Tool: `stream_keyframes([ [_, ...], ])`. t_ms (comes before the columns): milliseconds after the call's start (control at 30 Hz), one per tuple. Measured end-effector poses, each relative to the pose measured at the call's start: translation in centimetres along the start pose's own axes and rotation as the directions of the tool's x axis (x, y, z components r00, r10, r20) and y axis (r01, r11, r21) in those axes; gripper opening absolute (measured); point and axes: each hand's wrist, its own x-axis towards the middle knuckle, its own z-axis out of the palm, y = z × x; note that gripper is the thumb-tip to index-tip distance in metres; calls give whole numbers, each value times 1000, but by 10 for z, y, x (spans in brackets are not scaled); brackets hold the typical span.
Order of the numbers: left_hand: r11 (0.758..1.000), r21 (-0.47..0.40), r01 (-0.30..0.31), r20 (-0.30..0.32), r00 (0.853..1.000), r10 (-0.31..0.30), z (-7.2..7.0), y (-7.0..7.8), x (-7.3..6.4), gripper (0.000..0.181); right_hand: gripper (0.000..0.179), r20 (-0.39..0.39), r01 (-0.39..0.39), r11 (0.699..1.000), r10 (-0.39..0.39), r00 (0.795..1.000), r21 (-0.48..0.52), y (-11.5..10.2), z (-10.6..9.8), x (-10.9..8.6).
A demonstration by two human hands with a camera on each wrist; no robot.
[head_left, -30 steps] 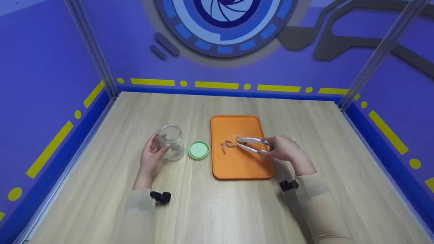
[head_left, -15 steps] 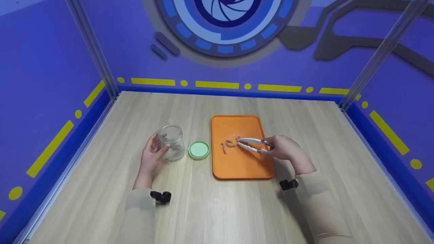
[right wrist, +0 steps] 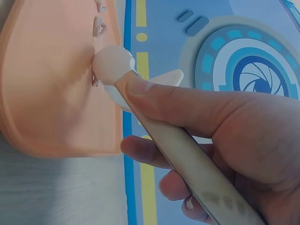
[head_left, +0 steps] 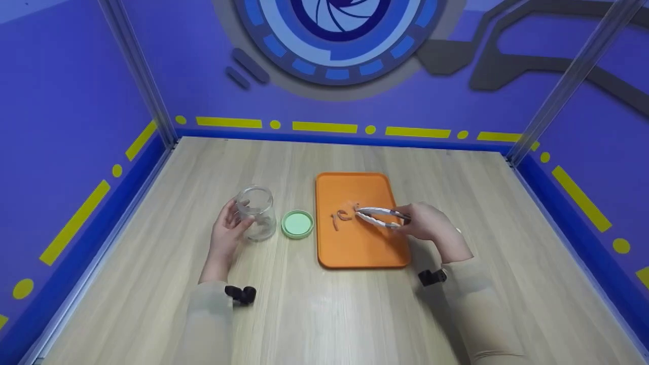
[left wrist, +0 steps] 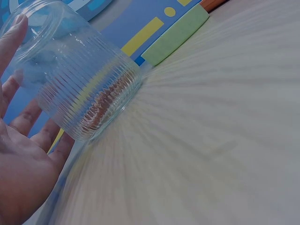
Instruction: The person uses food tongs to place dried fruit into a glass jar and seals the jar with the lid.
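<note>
My left hand (head_left: 228, 233) holds a clear glass jar (head_left: 261, 228), thumb on one side and fingers around the other. The jar stands upright and lidless on the table; in the left wrist view a reddish-brown patch shows through its ribbed lower wall (left wrist: 105, 101). With my right hand (head_left: 428, 223) I grip a pair of tongs (head_left: 377, 209), thumb on one arm and fingers below. The tong tips are close together over an orange tray (head_left: 362, 253), right at a small brown piece (head_left: 356, 207). Two more thin brown pieces, one curled (head_left: 344, 215) and one straighter (head_left: 334, 222), lie left of the tips.
A round light green lid (head_left: 297, 224) lies between the jar and the tray on the wooden table (head_left: 304, 314). Blue-purple panels (head_left: 324, 109) with yellow marks enclose the back and both sides.
The tongs' tips have drawn closer together at the brown piece, with the right hand almost in place. My left hand and the jar stay put.
</note>
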Motion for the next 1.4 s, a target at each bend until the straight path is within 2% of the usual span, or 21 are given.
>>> stream_keyframes([
  [367,1000,16,-4,-14,1000,4,0,-1,1,76,51,-7,-26,999,27,1000,37,-7,-6,-5],
  [633,1000,-11,-4,-12,1000,4,1,0,1,75,50,-26,8,1000,-8,1000,13,-18,-11,-9],
  [1133,1000,15,0,-8,1000,0,0,2,-2,77,52,-55,75,997,-74,996,20,-41,-20,-12],
  [1400,1000,18,4,-16,1000,-3,1,2,-1,77,53,-71,150,989,-148,986,18,-57,-25,-11],
])
